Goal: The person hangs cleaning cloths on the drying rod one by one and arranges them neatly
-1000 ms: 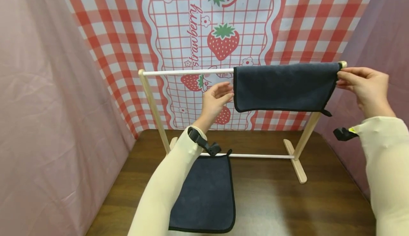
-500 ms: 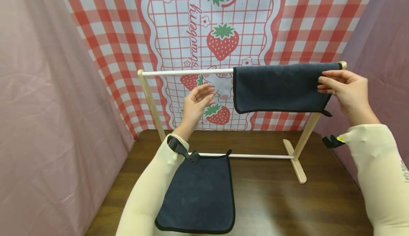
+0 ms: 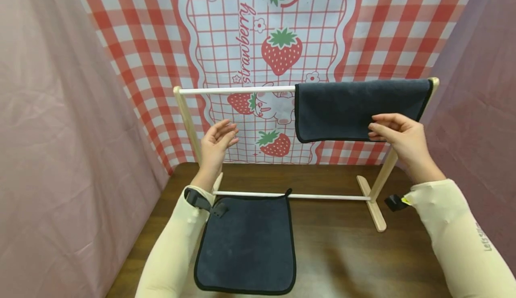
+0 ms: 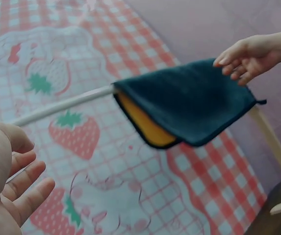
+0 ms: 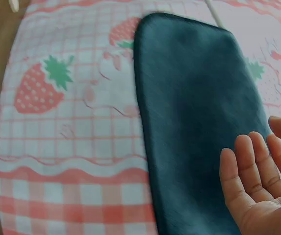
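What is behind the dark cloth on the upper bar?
In the left wrist view, the dark cloth shows a yellow-faced rear flap behind its front. Farther back is the patterned backdrop; its covered part cannot be seen.

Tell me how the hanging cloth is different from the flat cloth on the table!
The hanging cloth is folded over the white top rail, while the flat cloth lies spread out on the wooden table.
The hanging cloth shows some of its yellow-orange underside in the left wrist view; the flat cloth shows only its dark side.
Both are dark blue-gray with black edging.
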Demonstrator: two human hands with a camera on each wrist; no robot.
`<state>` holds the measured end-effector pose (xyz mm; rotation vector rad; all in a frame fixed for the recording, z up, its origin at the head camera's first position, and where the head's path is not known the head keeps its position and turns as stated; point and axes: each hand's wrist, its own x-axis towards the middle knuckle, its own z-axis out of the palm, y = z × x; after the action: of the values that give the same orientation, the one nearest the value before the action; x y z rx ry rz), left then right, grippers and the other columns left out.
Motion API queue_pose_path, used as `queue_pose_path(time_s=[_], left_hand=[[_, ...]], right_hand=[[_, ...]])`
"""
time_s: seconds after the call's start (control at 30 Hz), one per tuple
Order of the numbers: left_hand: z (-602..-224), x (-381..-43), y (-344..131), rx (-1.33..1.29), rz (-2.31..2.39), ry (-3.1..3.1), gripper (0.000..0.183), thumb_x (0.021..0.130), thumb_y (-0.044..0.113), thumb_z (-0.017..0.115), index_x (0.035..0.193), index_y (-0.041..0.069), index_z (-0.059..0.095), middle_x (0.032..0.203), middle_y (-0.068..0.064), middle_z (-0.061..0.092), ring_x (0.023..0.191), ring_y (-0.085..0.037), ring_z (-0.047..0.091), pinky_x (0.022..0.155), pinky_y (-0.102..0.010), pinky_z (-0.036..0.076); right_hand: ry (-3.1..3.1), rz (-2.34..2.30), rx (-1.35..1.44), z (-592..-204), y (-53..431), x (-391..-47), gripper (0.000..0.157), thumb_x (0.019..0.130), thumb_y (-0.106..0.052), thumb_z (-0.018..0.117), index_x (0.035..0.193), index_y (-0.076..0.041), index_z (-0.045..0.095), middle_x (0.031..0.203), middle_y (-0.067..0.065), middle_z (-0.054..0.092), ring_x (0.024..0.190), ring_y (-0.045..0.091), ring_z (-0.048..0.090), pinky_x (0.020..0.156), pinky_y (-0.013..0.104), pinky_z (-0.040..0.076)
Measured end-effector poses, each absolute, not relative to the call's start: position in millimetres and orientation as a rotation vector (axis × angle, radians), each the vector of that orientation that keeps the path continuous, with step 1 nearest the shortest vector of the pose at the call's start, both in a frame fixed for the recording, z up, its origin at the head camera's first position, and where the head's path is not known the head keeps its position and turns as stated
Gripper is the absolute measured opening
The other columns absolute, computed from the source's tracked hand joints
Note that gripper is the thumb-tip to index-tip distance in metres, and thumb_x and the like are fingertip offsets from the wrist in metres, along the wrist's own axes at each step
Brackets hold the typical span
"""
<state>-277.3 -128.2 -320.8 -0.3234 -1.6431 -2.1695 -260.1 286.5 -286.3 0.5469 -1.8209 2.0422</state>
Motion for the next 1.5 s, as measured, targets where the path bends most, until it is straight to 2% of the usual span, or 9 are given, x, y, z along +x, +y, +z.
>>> queue_pose_path(time_s=[0.3, 0.5, 0.67, 0.8, 0.93, 1.13, 1.27, 1.33, 1.5], left_hand=[[-350.4, -278.1, -165.5, -0.135, -2.16, -1.586, 0.033, 0.093, -0.008, 0.061, 0.126, -0.006, 0.06, 0.099, -0.002, 0.07, 0.095, -0.017, 0.069, 0.082, -0.03, 0.059], [-367.1, -283.3, -188.4, -0.127, -2.154, -1.494, 0.03, 0.093, -0.011, 0.059, 0.121, -0.001, 0.062, 0.093, 0.0, 0.07, 0.09, -0.016, 0.07, 0.077, -0.027, 0.059], [-380.5, -287.2, -203.9, -0.085, -2.136, -1.457, 0.032, 0.092, -0.012, 0.06, 0.124, -0.007, 0.058, 0.09, -0.001, 0.071, 0.089, -0.014, 0.069, 0.073, -0.025, 0.059], [-387.9, -289.9, -212.8, -0.032, -2.113, -1.461, 0.036, 0.091, -0.013, 0.06, 0.127, -0.013, 0.054, 0.09, -0.001, 0.07, 0.089, -0.014, 0.069, 0.073, -0.025, 0.059], [-393.9, -293.2, -216.9, 0.004, -2.071, -1.48, 0.036, 0.09, -0.014, 0.06, 0.126, -0.014, 0.053, 0.092, -0.001, 0.067, 0.088, -0.012, 0.066, 0.072, -0.022, 0.058], [-405.1, -304.7, -218.8, 0.05, -1.927, -1.508, 0.04, 0.084, -0.021, 0.06, 0.122, -0.011, 0.055, 0.106, -0.009, 0.062, 0.096, -0.015, 0.059, 0.083, -0.022, 0.052], [-405.1, -311.4, -218.9, 0.083, -1.88, -1.46, 0.043, 0.081, -0.023, 0.062, 0.121, -0.009, 0.055, 0.108, -0.012, 0.059, 0.1, -0.022, 0.057, 0.095, -0.033, 0.048], [-403.0, -313.8, -219.0, 0.088, -1.862, -1.451, 0.045, 0.08, -0.023, 0.063, 0.122, -0.009, 0.054, 0.109, -0.014, 0.058, 0.103, -0.026, 0.056, 0.098, -0.038, 0.045], [-397.4, -318.2, -219.7, 0.117, -1.852, -1.5, 0.051, 0.08, -0.019, 0.066, 0.128, -0.009, 0.051, 0.117, -0.016, 0.058, 0.112, -0.028, 0.054, 0.097, -0.033, 0.043]], right_hand=[[-2.017, 1.97, 0.594, -325.5, 261.6, -249.3, 0.021, 0.091, 0.008, 0.065, 0.106, -0.005, 0.073, 0.086, -0.002, 0.073, 0.074, 0.01, 0.07, 0.065, 0.019, 0.057], [-2.218, 1.891, 0.551, -353.8, 239.4, -247.5, 0.019, 0.092, 0.001, 0.068, 0.104, -0.013, 0.072, 0.089, -0.006, 0.073, 0.076, 0.011, 0.071, 0.068, 0.023, 0.058], [-2.314, 1.896, 0.548, -383.3, 220.7, -249.8, 0.018, 0.09, -0.001, 0.071, 0.108, 0.0, 0.069, 0.088, -0.004, 0.073, 0.077, 0.012, 0.071, 0.068, 0.028, 0.06], [-2.358, 1.932, 0.594, -409.6, 205.6, -247.9, 0.027, 0.09, 0.002, 0.07, 0.114, 0.013, 0.062, 0.091, 0.009, 0.072, 0.078, 0.014, 0.07, 0.068, 0.03, 0.06], [-2.438, 1.936, 0.612, -435.3, 190.4, -240.4, 0.028, 0.089, 0.003, 0.07, 0.114, 0.015, 0.062, 0.093, 0.022, 0.069, 0.075, 0.013, 0.067, 0.065, 0.027, 0.058], [-2.573, 1.779, 0.658, -489.6, 169.6, -231.3, 0.026, 0.087, -0.004, 0.075, 0.109, 0.008, 0.067, 0.09, 0.014, 0.071, 0.076, 0.014, 0.066, 0.065, 0.024, 0.054], [-2.658, 1.683, 0.765, -520.8, 155.0, -222.0, 0.026, 0.085, -0.007, 0.077, 0.107, 0.003, 0.068, 0.09, 0.009, 0.07, 0.077, 0.011, 0.064, 0.066, 0.024, 0.054], [-2.694, 1.644, 0.842, -533.0, 147.8, -217.0, 0.027, 0.084, -0.007, 0.077, 0.107, 0.003, 0.068, 0.091, 0.011, 0.07, 0.079, 0.012, 0.064, 0.068, 0.025, 0.054], [-2.755, 1.392, 1.044, -555.1, 129.7, -206.3, 0.029, 0.083, -0.007, 0.077, 0.108, 0.002, 0.066, 0.099, 0.014, 0.068, 0.088, 0.019, 0.063, 0.077, 0.033, 0.054]])
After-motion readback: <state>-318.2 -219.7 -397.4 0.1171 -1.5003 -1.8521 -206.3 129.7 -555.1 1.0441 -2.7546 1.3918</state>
